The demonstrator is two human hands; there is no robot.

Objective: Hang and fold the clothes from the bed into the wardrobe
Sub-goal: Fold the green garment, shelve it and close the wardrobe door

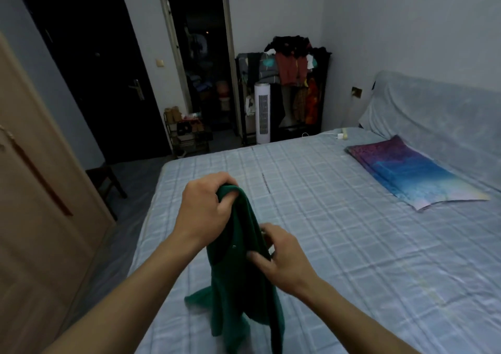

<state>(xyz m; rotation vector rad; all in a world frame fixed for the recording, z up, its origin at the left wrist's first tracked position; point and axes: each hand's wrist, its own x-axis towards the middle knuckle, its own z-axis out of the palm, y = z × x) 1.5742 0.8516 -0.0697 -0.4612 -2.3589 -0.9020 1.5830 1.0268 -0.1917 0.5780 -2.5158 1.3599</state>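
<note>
From my feed, the step in hand is sorting out one piece: a green garment (238,272) is lifted off the bed (352,245), hanging in front of me with its lower end trailing on the checked cover near the bed's near-left corner. The left hand (206,210) has its fingers curled round the bunched top of the cloth and carries the weight. The right hand (279,258) is lower down, thumb and fingers pinching an edge of the fabric at mid-length, as if hunting for a seam or collar. I judge the task early in this piece — neither folded nor hung, and I see no hanger. Next I would need to find the shoulders or an edge and spread the cloth, which calls for parting the hands while both keep their hold. Room is good to the right: the bed is bare between the garment and the pillow (414,174), which lies well apart. To the left it is tighter — the bed's edge is just beside the garment, then a narrow strip of floor, a dark stool (108,180) and the tan door panel (40,191) that I take to be the wardrobe.
</note>
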